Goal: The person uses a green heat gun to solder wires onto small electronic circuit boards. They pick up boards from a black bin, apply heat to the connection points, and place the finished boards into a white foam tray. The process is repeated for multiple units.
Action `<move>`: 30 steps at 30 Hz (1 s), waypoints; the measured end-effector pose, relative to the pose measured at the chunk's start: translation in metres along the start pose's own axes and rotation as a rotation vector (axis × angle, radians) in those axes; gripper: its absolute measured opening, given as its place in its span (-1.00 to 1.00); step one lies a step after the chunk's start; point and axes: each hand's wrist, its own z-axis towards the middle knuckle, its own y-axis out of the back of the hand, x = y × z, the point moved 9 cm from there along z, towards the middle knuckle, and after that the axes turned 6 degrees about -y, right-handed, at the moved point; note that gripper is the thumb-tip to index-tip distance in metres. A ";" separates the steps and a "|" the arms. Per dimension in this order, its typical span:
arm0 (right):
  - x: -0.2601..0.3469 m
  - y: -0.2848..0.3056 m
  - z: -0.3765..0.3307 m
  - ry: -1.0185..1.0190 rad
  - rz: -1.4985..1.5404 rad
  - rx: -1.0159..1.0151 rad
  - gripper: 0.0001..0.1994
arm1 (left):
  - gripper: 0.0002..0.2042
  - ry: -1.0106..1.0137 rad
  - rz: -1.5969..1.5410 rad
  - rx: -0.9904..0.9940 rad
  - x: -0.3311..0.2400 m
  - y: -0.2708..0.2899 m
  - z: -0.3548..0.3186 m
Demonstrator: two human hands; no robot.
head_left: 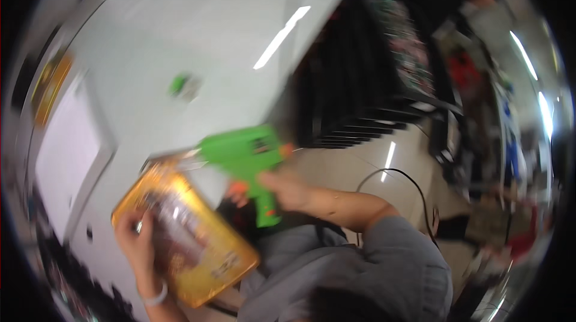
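Observation:
My right hand (287, 190) grips the handle of a bright green gun-shaped tool (247, 155) with orange parts, its nozzle pointing left toward the package. My left hand (139, 244) holds a flat yellow-orange packet (198, 244) with a clear window, tilted, its upper corner close to the tool's tip. Both are over the edge of a white table (198, 28). The picture is blurred by motion.
A small green object (179, 84) lies on the white table further back. A white sheet (63, 154) lies at the left. A black rack (354, 82) stands to the right on a pale floor, with a black cable (414, 184) curling past my right arm.

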 end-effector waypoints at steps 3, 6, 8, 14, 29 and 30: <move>0.014 -0.016 -0.002 0.065 -0.079 0.029 -0.70 | -0.92 -0.038 -0.042 -0.026 0.006 0.003 -0.003; 0.014 -0.014 -0.010 0.088 -0.111 0.080 -0.65 | -0.91 -0.047 -0.156 -0.018 0.012 -0.003 -0.001; 0.016 -0.014 -0.016 0.119 -0.101 0.076 -0.64 | -0.91 -0.040 -0.236 0.011 0.015 -0.008 0.000; 0.025 -0.026 -0.021 0.188 -0.126 0.062 -0.63 | -0.89 -0.047 -0.261 0.012 0.007 -0.004 0.002; 0.019 -0.037 -0.020 0.097 -0.040 0.030 -0.65 | -0.88 0.068 -0.490 0.102 0.009 -0.020 -0.004; 0.017 -0.037 -0.020 0.099 -0.019 0.036 -0.65 | -0.88 0.099 -0.495 0.129 0.009 -0.023 -0.005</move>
